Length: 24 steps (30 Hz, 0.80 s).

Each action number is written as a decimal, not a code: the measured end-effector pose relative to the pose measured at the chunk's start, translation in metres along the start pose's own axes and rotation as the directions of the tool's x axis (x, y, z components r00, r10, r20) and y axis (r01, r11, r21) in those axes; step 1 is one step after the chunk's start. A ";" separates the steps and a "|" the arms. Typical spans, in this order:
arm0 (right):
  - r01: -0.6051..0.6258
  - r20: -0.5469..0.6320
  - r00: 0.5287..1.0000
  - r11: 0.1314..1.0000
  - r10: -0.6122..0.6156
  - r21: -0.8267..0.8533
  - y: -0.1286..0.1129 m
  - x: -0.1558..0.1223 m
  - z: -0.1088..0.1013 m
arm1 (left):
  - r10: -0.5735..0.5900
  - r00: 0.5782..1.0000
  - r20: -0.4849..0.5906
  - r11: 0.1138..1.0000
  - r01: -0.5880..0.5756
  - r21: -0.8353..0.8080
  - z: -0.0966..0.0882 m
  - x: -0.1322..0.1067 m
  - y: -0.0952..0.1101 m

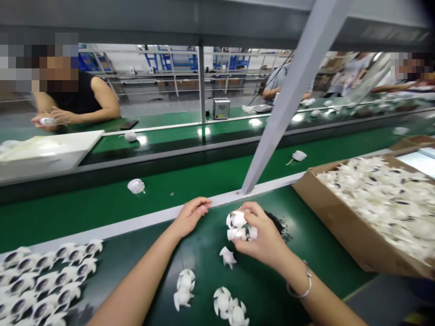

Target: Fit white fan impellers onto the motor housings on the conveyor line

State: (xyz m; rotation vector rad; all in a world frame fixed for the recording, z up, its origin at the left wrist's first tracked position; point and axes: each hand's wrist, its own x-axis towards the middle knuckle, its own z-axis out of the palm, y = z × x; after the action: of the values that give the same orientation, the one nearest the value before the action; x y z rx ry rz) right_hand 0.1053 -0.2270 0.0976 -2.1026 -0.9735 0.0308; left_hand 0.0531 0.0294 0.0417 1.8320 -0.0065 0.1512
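Gripping a clump of white plastic finned parts [239, 226] in curled fingers, the right hand [263, 240], a thin silver bangle [301, 284] at its wrist, sits over a dark green work mat [204, 246]. The left hand [192, 216] is open and palm down, its fingers lightly curved, with the fingertips at a long white edge strip [152, 218] along the far side of the mat. Several loose white finned pieces [222, 302] lie on the mat just below the hands, singly or in small clusters. To the left, overlapping rows of white parts with dark round centres [44, 285] cover the mat's corner. To the right, a brown cardboard box [340, 231] is heaped with more white parts. Beyond the strip, a few stray white pieces [136, 186] rest on a green conveyor belt [84, 222]. Across the line, a co-worker in a black sleeveless top [78, 95] holds a small white item [47, 121] in both hands.
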 end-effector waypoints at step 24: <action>-0.586 -0.615 0.759 0.638 0.216 -0.499 0.097 0.014 -0.183 | 0.090 0.939 0.331 0.984 -0.136 0.119 -0.003 0.001 0.018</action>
State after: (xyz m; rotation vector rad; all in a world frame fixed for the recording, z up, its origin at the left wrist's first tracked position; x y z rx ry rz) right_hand 0.2364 -0.3755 0.1606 -2.7502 -0.1206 -0.7180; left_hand 0.0525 0.0275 0.0603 1.9801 -0.3413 -0.0739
